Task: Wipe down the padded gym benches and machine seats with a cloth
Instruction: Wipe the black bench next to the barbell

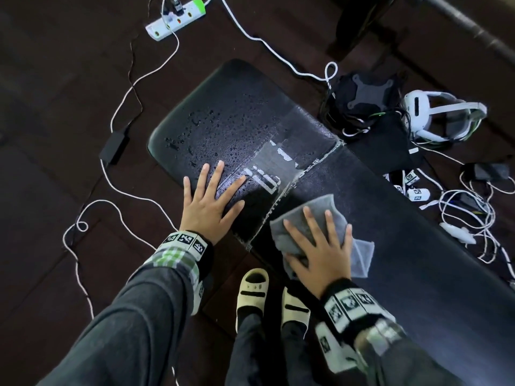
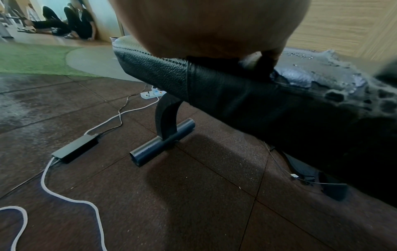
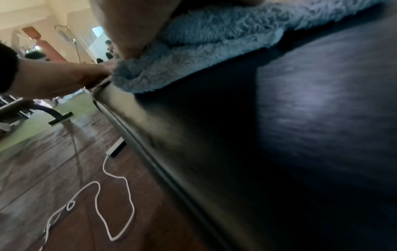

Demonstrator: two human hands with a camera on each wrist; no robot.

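Observation:
A black padded bench (image 1: 245, 112) runs from upper left to lower right in the head view. Its far section is speckled with water drops and bears a taped patch (image 1: 274, 162). My left hand (image 1: 207, 200) lies flat with spread fingers on the bench's near edge, beside the seam. My right hand (image 1: 320, 246) presses flat on a grey cloth (image 1: 317, 207) spread on the bench's longer section. In the right wrist view the fluffy cloth (image 3: 204, 47) sits under the palm on the dark pad (image 3: 300, 118). The left wrist view shows the bench side (image 2: 214, 84) and its leg (image 2: 165, 122).
White cables (image 1: 122, 215), a power strip (image 1: 175, 19) and a black adapter (image 1: 114, 147) lie on the dark floor left of the bench. A white headset (image 1: 434, 115) and tangled wires sit to its right. My feet in slippers (image 1: 252, 293) stand at the bench's near side.

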